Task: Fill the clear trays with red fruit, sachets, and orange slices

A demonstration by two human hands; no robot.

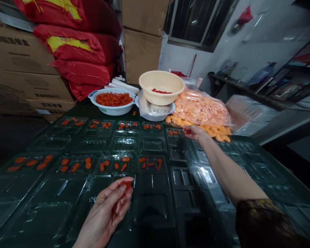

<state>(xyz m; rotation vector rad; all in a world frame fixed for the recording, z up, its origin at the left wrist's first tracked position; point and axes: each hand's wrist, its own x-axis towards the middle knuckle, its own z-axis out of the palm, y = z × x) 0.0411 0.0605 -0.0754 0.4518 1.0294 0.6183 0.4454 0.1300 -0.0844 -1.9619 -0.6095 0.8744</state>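
My left hand (110, 203) is closed, with orange-red pieces (127, 185) pinched between thumb and fingers and more of the palm side hidden. It hovers over the near row of clear plastic trays. My right hand (193, 133) reaches over the far row, its fingertips pressed together above the right side of a tray (180, 153). Whatever those fingers hold is too small to make out. Two small orange-red pieces (173, 132) lie in that tray's upper left compartment. Similar pieces (150, 164) sit in the small top compartments of the trays (151, 208) to the left.
At the back stand a light blue basin (116, 110) of orange-red pieces and a cream basin (158, 82) with some red bits. Right of them, a plastic bag (201, 106) lies on yellow-orange pieces (219, 132). Stacked clear containers (248, 115), red sacks (77, 44) and cartons (18, 62) surround the table.
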